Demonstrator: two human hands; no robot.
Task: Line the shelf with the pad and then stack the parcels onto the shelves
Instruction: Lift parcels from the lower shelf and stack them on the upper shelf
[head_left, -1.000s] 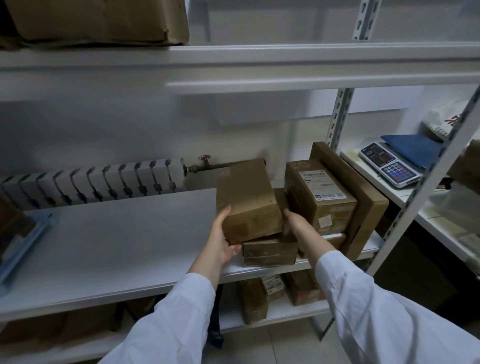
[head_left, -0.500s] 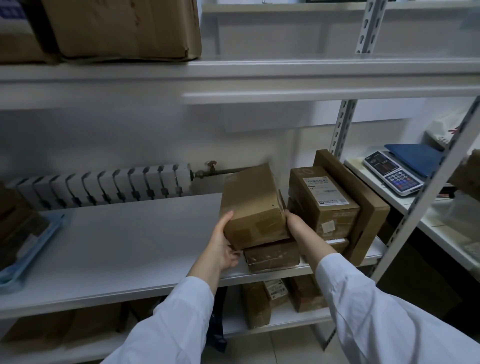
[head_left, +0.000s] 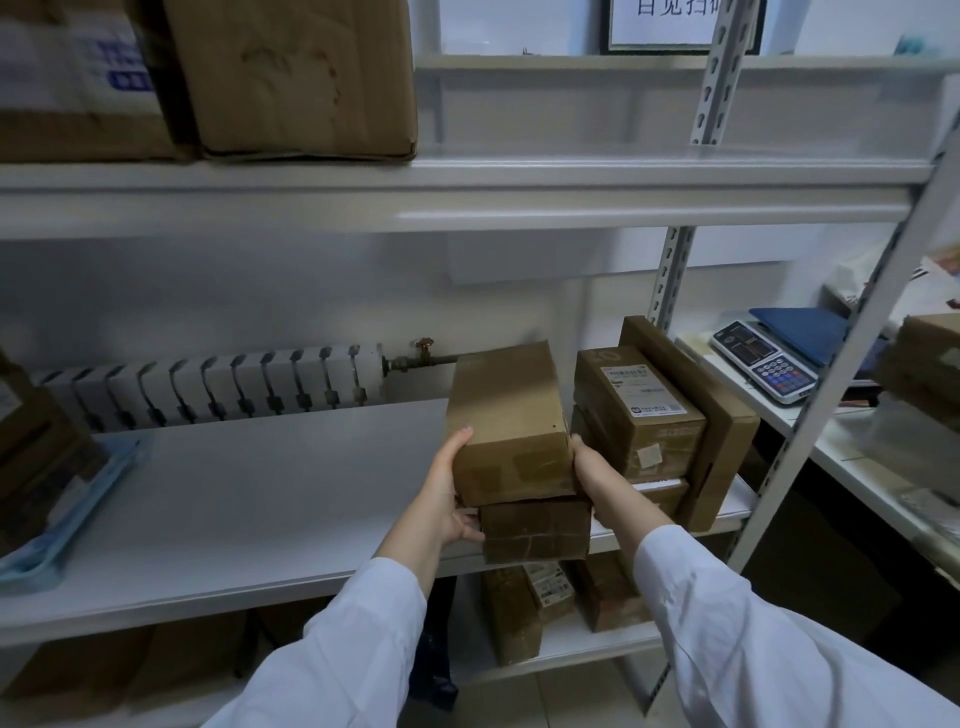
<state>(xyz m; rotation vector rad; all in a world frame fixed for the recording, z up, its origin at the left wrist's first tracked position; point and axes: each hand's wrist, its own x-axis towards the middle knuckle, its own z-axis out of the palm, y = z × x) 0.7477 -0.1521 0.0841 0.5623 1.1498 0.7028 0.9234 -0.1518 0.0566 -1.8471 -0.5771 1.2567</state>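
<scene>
Both hands are on one brown parcel (head_left: 509, 421) over the right part of the white middle shelf (head_left: 234, 493). The left hand (head_left: 447, 493) holds its left front corner, thumb up the side and fingers curled beneath. The right hand (head_left: 592, 467) clamps the right side, its fingers out of sight in the gap next to a labelled parcel (head_left: 639, 410). The held parcel's front lower edge meets the top of a darker parcel (head_left: 535, 527) lying on the shelf. Behind the labelled parcel a flat parcel (head_left: 701, 410) leans on edge. A blue sheet (head_left: 67, 519) lies at the shelf's far left, a radiator (head_left: 208, 384) runs behind, and a large carton (head_left: 296, 73) sits on the shelf above. More parcels (head_left: 514, 613) stand on the shelf below, and a scale (head_left: 763, 364) rests on the neighbouring rack
</scene>
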